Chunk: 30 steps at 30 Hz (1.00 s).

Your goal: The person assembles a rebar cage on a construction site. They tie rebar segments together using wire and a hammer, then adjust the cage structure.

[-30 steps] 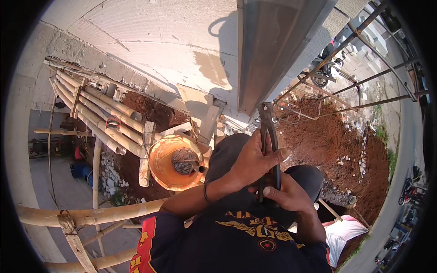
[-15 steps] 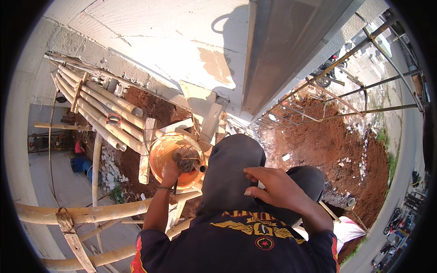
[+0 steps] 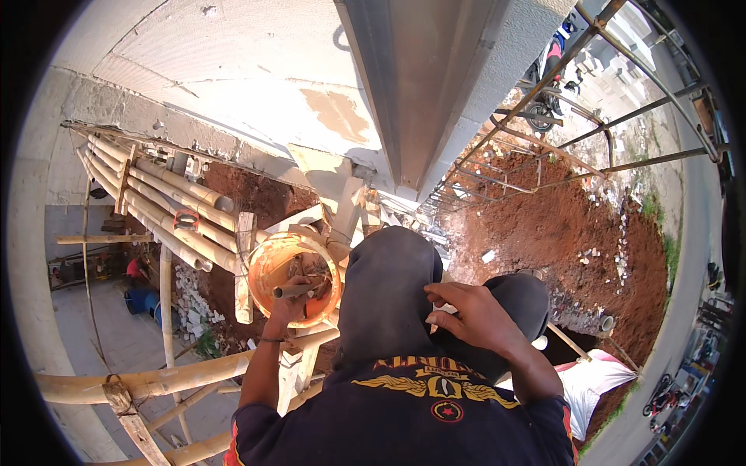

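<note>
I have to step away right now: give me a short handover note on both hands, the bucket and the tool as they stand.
Left hand: reaching into the orange bucket, fingers around a handle-like tool lying among other items inside.
Right hand: empty, open, resting on the dark trouser knee.
Bucket sits on the bamboo scaffold, high above red soil.
Done: hand is at the tool in the bucket.
Left: whether it is coming out or going in cannot be told; the grey wall ahead shows no tool on it.
</note>
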Tool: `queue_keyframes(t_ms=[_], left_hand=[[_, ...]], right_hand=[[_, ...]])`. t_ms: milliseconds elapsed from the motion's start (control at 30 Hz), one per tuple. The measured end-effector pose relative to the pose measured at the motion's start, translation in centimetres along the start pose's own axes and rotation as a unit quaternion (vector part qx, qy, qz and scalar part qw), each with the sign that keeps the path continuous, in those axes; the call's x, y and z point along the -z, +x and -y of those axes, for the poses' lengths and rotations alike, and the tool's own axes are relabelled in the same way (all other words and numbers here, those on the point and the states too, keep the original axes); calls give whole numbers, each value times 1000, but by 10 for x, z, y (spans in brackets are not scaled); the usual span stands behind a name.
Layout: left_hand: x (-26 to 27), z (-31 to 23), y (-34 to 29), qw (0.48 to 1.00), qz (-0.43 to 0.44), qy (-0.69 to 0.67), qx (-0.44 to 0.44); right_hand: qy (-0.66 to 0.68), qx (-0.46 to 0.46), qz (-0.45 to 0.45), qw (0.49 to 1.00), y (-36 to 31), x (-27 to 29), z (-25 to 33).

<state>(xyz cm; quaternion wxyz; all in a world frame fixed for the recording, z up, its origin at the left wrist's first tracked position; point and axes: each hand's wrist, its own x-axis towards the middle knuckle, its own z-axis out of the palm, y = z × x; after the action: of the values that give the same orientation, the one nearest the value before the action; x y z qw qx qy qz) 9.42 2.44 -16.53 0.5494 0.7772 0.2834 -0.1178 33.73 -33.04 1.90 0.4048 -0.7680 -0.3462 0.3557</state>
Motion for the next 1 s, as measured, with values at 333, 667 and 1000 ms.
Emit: queue_keyframes(t_ms=[333, 667, 1000], left_hand=[[43, -164, -49, 989, -70, 57, -114], [-28, -376, -82, 838, 336, 334, -271], [-50, -581, -152, 708, 319, 367, -512]], right_hand=[[77, 34, 27, 996, 4, 11, -2], [119, 108, 126, 979, -22, 71, 56], [12, -193, 114, 975, -141, 107, 196]])
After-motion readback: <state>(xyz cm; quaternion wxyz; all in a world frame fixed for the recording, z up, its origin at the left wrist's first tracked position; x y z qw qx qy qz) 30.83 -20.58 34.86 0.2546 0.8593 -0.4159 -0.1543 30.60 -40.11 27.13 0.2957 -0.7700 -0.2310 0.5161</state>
